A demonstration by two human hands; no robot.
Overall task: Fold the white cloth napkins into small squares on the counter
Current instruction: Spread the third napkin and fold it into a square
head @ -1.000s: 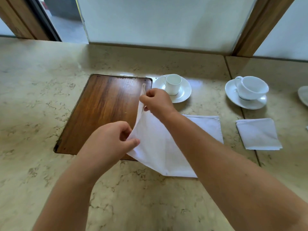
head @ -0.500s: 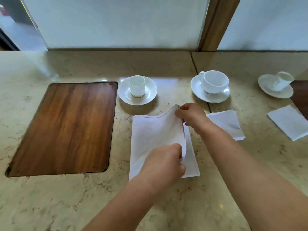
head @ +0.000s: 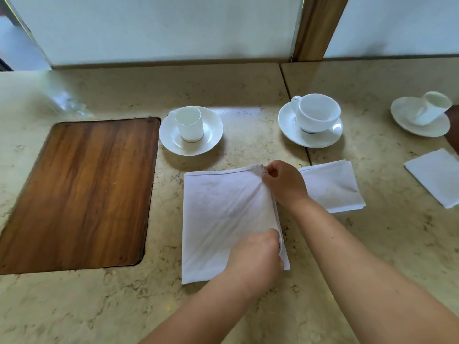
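A white cloth napkin [head: 221, 217] lies folded in half as a tall rectangle on the beige marble counter [head: 99, 306]. My right hand [head: 285, 184] pinches its far right corner. My left hand [head: 258, 256] pinches the near right corner, where the two layers meet. A folded square napkin [head: 332, 187] lies just right of my right hand. Another folded napkin [head: 439, 177] sits at the far right edge.
A dark wooden inset panel [head: 82, 192] fills the counter's left part. Behind the napkin stand a small cup on a saucer [head: 191, 130], a wider cup on a saucer [head: 310, 120], and a tipped cup on a saucer [head: 422, 112]. Frosted glass runs along the back.
Both hands carried the napkin's left half over to the right and laid it down on the right half. The view shifted right, showing the third cup and napkin.
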